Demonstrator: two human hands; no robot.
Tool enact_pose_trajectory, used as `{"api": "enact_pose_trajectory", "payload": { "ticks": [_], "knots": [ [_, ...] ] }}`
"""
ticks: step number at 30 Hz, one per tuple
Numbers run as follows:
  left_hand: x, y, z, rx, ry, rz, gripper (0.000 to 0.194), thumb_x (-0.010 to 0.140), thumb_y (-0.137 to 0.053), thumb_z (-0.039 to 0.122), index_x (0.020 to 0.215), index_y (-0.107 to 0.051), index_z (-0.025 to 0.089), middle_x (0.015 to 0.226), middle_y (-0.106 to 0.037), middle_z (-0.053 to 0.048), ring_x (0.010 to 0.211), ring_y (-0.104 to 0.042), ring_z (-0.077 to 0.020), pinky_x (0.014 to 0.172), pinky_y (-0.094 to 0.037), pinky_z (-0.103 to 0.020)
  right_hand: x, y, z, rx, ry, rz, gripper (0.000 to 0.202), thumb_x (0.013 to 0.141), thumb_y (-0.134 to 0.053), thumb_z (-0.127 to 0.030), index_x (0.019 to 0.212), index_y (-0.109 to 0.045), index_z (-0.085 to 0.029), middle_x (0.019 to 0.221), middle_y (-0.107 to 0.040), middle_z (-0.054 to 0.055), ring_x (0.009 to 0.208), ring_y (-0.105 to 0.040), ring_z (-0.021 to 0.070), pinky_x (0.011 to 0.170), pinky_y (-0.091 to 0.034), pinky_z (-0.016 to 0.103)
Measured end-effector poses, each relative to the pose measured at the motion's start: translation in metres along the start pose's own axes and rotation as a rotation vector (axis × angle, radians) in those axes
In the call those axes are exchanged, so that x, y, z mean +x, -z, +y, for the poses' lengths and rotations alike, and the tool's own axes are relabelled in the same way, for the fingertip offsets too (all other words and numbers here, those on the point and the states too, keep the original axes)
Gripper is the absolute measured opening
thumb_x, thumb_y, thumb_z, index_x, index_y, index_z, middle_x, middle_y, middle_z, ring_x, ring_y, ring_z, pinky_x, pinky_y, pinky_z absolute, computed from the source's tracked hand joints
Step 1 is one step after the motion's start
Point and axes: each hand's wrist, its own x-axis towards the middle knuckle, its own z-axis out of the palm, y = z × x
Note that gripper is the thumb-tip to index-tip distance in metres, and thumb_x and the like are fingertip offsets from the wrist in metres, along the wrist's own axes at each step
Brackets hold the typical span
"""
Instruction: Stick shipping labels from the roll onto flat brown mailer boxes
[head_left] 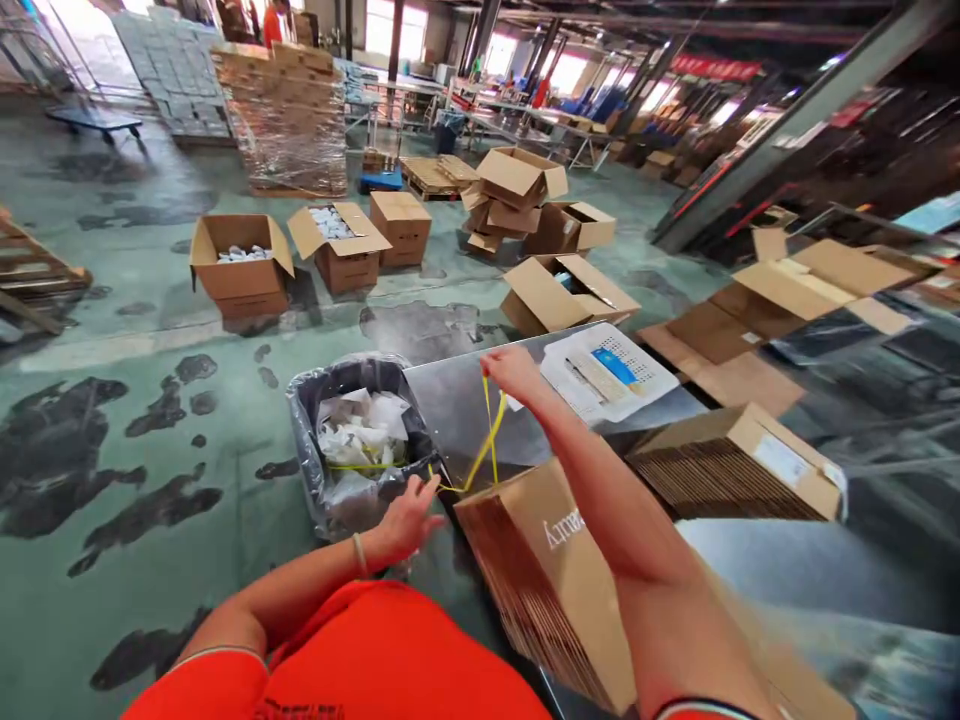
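Note:
Raised over the metal table (450, 400), my right hand (514, 372) is closed around a yellow packing strap (491, 437). The strap hangs in a loop and runs down toward a stack of flat cardboard cartons (540, 560) with printed lettering on top. My left hand (409, 518) is beside the lined bin, fingers apart, and the strap's other end passes close to its fingertips; whether they touch is unclear. White crumpled waste (364, 430) and a piece of yellow strap lie in the bin (304, 440). My right forearm hides part of the carton stack.
A second stack of flat cartons (720, 460) lies to the right, near a white printed sack (607, 370). Open boxes (570, 290) stand beyond the table, and more boxes (240, 270) sit on the floor ahead. A wrapped pallet load (285, 120) stands farther back.

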Motion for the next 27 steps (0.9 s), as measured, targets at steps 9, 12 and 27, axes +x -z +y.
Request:
{"api": "enact_pose_trajectory", "payload": {
  "ticks": [9, 12, 27],
  "knots": [
    [-0.027, -0.002, -0.098, -0.215, 0.354, -0.207, 0.075, 0.08, -0.077, 0.034, 0.152, -0.063, 0.018, 0.145, -0.071, -0.018, 0.141, -0.062, -0.04, 0.12, -0.048, -0.047, 0.035, 0.072, -0.067, 0.167, 0.147, 0.185, 0.053, 0.101, -0.046, -0.045, 0.071, -0.074, -0.011, 0.063, -0.058, 0.001, 0.059, -0.054, 0.0105, 0.063, -0.038, 0.028],
    [-0.03, -0.001, -0.107, -0.242, 0.352, -0.187, 0.069, 0.073, -0.08, 0.031, 0.141, -0.072, 0.018, 0.144, -0.072, -0.018, 0.142, -0.061, -0.0414, 0.122, -0.046, -0.048, 0.045, 0.046, -0.067, 0.233, 0.119, 0.046, 0.045, 0.094, -0.054, -0.043, 0.064, -0.07, -0.014, 0.053, -0.049, -0.003, 0.052, -0.046, 0.0087, 0.058, -0.034, 0.026],
    [-0.028, 0.015, -0.108, -0.298, 0.384, -0.008, 0.073, 0.069, -0.086, 0.021, 0.139, -0.067, 0.02, 0.132, -0.067, -0.012, 0.119, -0.07, -0.0306, 0.106, -0.056, -0.043, 0.037, -0.137, -0.013, 0.238, -0.429, -0.179, 0.04, 0.084, -0.063, -0.027, 0.046, -0.055, -0.021, 0.039, -0.043, -0.002, 0.048, -0.048, 0.0144, 0.055, -0.036, 0.028]
  ]
}}
